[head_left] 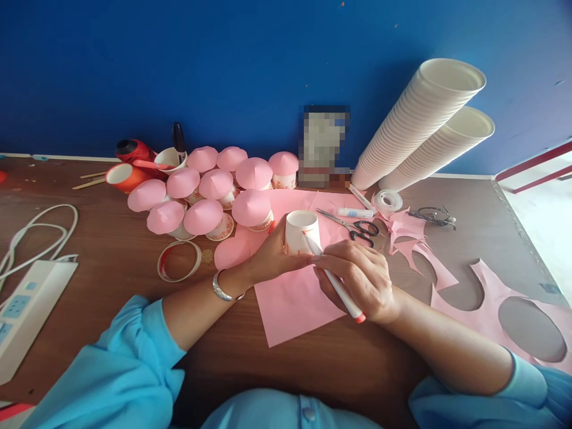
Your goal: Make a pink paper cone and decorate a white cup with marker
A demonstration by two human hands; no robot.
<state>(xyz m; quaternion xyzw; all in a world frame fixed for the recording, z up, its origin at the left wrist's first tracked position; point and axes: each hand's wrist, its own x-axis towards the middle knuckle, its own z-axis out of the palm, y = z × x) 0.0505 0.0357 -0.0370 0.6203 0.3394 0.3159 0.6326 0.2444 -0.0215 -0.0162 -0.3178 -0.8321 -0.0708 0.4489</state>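
Two bare hands meet over the worktop (214, 351), the right hand (364, 277) nearer, its fingers closed in a writing pinch around a white felt-tip marker (342, 293) with a red end. Just beyond, the left hand (272, 253) curls around the side of a white paper cup (295, 241), thumb along its lower front and most fingers hidden behind it. The cup is mouth up, nothing visible inside, with orange-red strokes on its wall; the marker tip is at that wall, though whether it touches is hard to tell. For clean lines, a light grip seems wise, since thin card would likely dent; turning the cup rather than the wrist should hold the tip square to the curve, and fingertips are best clear of wet ink. Under the hands lies a pink paper sheet (290, 316). Beyond, to the left, printed cups (260, 225) wear pink paper cones (251, 207), ten in view, which hide whatever is within. Behind them, an uncovered cup (161, 158) holds a black marker (178, 138), beside an orange cup (127, 179) that leans over. Farthest right, two tall stacks of nested white cups (413, 122) lean toward the wall.
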